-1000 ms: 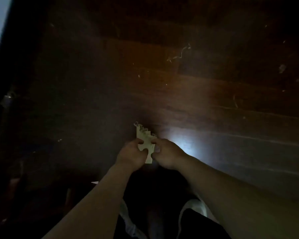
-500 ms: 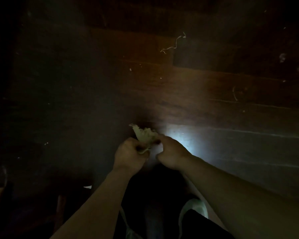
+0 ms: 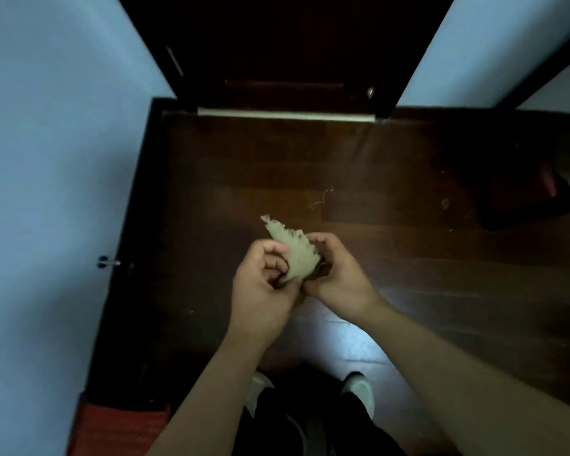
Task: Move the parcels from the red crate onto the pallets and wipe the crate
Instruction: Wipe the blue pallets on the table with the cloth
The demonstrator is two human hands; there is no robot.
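Nothing readable is showing in this view: no text, label, brand, number or sign. The pale frayed scrap (image 3: 293, 255) is showing no print either.
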